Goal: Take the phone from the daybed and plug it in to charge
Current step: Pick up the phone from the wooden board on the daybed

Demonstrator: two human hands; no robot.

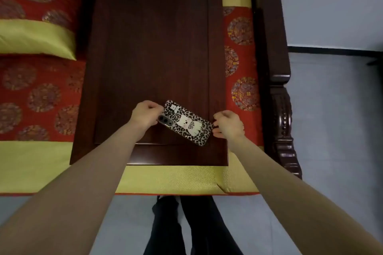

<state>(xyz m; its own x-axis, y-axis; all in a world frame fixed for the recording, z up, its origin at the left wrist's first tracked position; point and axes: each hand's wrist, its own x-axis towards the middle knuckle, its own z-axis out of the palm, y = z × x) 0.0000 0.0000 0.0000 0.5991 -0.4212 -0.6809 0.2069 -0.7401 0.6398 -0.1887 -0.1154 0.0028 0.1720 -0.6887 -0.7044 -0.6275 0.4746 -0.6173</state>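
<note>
A phone (186, 123) in a leopard-print case lies face down and slanted on the near part of a dark wooden low table (153, 47) that stands on the daybed. My left hand (145, 115) grips the phone's camera end, fingers curled around its edge. My right hand (228, 125) touches the opposite end with its fingertips. No charger or cable is in view.
The daybed has a red and yellow-green cushion (41, 99) and a matching pillow (35, 12) at the upper left. A carved dark wooden armrest (279, 89) runs along the right. Grey floor (331, 130) lies to the right and below; my legs (192, 225) stand at the daybed's front edge.
</note>
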